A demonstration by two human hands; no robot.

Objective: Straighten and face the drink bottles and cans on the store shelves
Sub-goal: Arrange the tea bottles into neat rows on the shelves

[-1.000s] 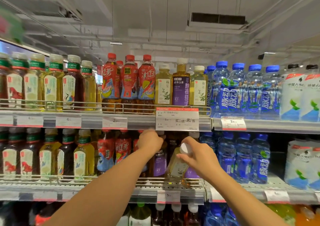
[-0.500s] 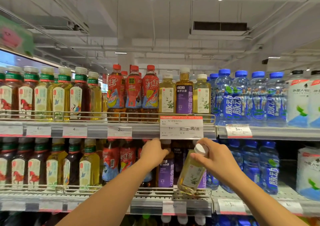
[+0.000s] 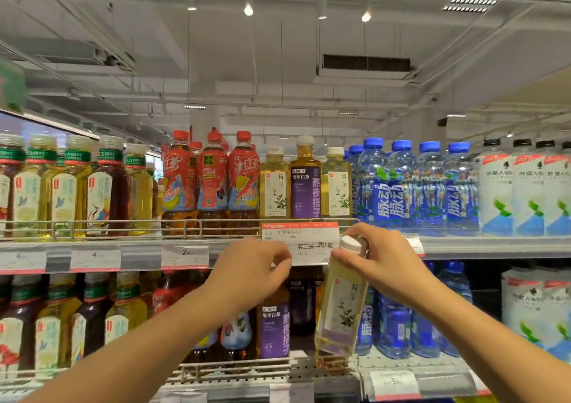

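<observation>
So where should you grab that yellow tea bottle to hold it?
Probably by the neck, just under the white cap, coming from above and the right, as the right hand does. The yellow tea bottle is tall, narrowest there, and neighbours crowd its body.

Left hand (image 3: 250, 268) covers the cap and neck of a purple-label bottle (image 3: 273, 328) on the lower shelf; whether its fingers grip that cap can't be told. Right hand (image 3: 383, 266) hides the far side of the white cap on the pale tea bottle (image 3: 341, 307). Behind both hands, the sale tag (image 3: 301, 242) is partly blocked, small print unreadable. Below the held bottle, price tags (image 3: 392, 382) blurred. Both forearms cut off at bottom edge.
</observation>
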